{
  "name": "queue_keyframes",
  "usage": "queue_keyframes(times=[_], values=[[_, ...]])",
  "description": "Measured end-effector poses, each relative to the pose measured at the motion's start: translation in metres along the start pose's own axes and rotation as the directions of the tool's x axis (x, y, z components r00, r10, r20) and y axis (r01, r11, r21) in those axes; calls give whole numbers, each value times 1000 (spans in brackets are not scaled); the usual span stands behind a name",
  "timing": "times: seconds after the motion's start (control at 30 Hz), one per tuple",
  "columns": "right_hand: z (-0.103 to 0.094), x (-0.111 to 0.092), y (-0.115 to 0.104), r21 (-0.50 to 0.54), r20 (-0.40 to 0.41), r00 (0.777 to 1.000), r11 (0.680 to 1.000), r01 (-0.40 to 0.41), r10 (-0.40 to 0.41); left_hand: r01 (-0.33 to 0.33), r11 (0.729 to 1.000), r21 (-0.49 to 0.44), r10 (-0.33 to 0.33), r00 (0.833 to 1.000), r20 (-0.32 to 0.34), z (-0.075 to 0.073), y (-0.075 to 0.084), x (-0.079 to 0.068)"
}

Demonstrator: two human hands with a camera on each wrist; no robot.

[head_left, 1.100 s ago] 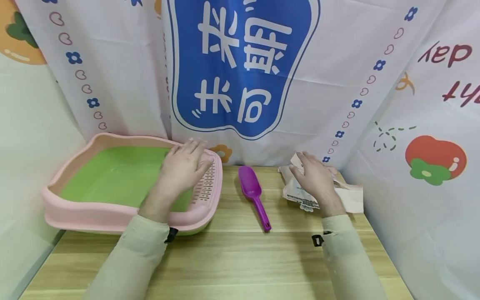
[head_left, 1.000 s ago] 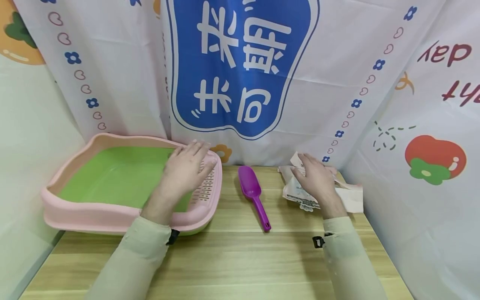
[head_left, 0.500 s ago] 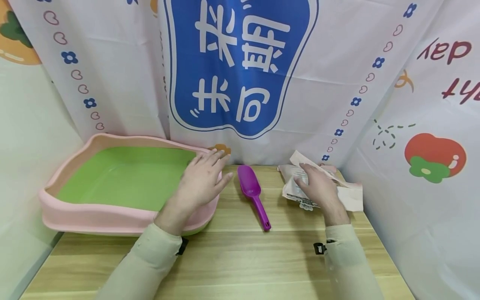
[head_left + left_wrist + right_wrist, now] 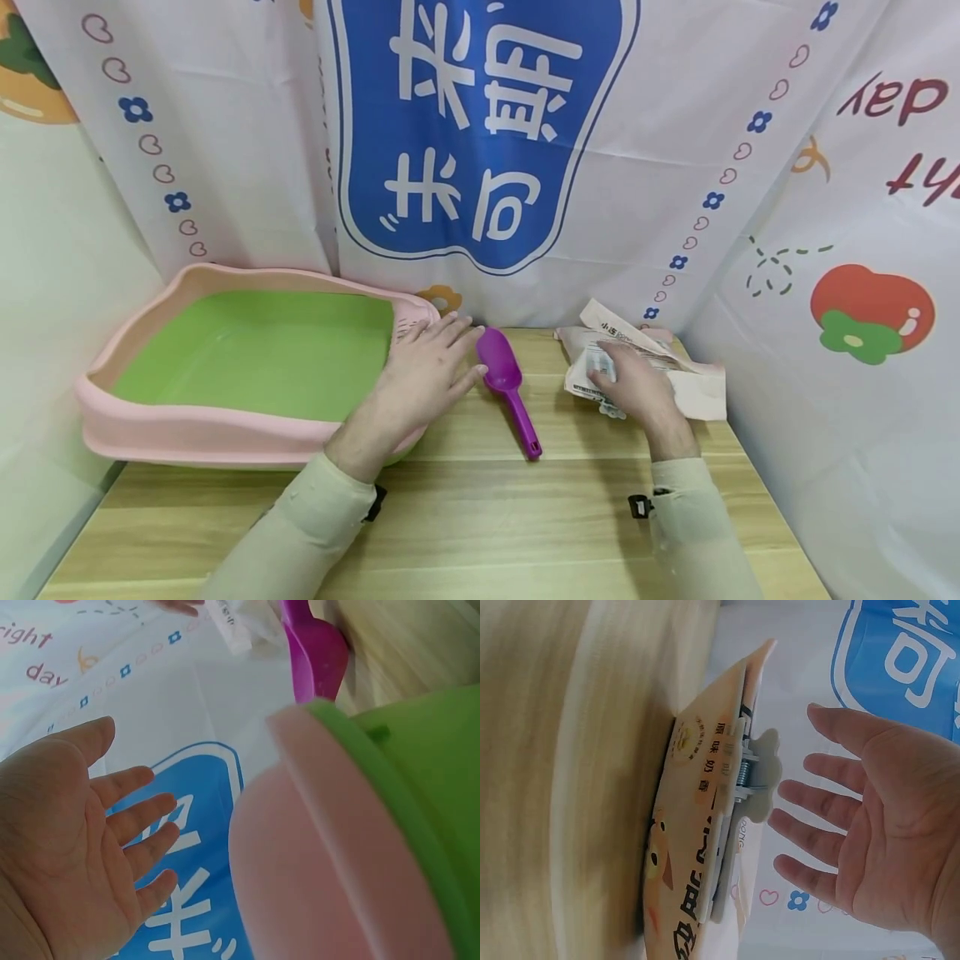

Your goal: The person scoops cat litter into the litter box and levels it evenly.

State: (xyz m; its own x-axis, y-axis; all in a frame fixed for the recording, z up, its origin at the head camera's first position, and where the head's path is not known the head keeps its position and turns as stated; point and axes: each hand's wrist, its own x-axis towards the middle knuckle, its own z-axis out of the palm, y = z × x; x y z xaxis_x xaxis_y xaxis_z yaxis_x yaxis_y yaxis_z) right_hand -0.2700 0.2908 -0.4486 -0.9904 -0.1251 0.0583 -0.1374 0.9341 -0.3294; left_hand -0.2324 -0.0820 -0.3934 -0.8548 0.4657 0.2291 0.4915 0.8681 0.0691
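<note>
head view: the left hand (image 4: 420, 367) has shifted across the pink-rimmed tray (image 4: 225, 429) toward the purple scoop (image 4: 507, 387), fingers spread, gripping nothing, so the scoop lies unheld; right of it, the right hand (image 4: 641, 385) hovers over the clipped bag (image 4: 585, 373), fingers loose, also holding nothing.

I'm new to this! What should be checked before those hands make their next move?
1. Left hand free: ok, its fingers hold nothing.
2. Right hand free: ok, near the bag, holding nothing.
3. Scoop in hand: not ok, it lies on the table.
4. Tray upright: ok, standing on the table.
5. Clip on the bag: ok, it grips the edge.
6. What's inside the bag: cannot tell, hidden from view.
</note>
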Motion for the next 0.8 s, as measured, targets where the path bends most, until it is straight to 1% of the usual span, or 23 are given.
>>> queue_keyframes(times=[0.13,0.37,0.4,0.57,0.6,0.63,0.8], values=[[1,-2,1,-8,37,999,1000,3,-3,1,1000,9,-1,999,37,3,3,0],[10,-3,2,1,101,995,1000,21,-21,-7,1000,-25,8,998,62,10,4,2],[11,-3,2,-6,103,994,1000,27,-26,-13,999,-42,15,999,46,18,1,4],[17,-1,0,-39,84,996,999,34,-30,-20,999,-43,23,997,68,23,3,7],[18,-1,0,-43,79,996,998,34,-30,-20,999,-38,23,997,69,23,4,7],[19,-1,0,-47,75,997,998,32,-29,-17,1000,-19,19,996,90,16,8,6],[21,0,-2,-56,52,998,998,34,-31,-26,1000,9,25,996,90,17,14,7]])
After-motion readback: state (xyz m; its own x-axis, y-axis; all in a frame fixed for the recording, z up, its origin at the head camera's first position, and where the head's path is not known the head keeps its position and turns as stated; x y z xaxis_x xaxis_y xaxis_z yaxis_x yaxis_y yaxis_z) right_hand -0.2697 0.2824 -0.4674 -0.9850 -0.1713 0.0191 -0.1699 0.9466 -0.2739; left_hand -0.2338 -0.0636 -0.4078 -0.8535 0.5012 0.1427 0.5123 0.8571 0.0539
